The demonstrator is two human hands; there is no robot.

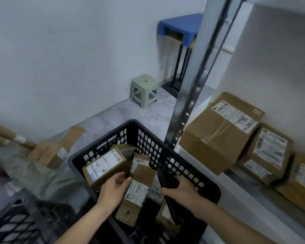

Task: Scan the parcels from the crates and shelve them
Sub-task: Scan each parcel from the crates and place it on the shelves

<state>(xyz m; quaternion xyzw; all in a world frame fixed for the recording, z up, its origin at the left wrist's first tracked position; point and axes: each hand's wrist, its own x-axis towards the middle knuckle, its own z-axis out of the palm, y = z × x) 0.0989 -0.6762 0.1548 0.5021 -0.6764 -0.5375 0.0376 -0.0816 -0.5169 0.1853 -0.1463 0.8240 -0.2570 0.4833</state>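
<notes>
Reaching into the black crate (144, 138), left hand (115, 186) curled round the edge of a labelled parcel (105, 167) lying tilted against the crate's left wall. Right hand (180, 190) clenched on a dark handheld device, presumably the scanner (167, 180) (blurred, so not certain), held just above a second parcel (139, 187) standing on end mid-crate. More small boxes wedged behind these, none lifted clear yet. Outward to the right: a metal upright (188, 106), then the shelf (253, 187) carrying a large carton (217, 132) and smaller ones beside it. Beyond, a green stool (144, 90) on the floor by the wall.

Likely trouble: scanning the wrong label with two parcels touching, or getting no read off a label angled away. Could also drop the parcel, gripped one-handed by an edge only.
</notes>
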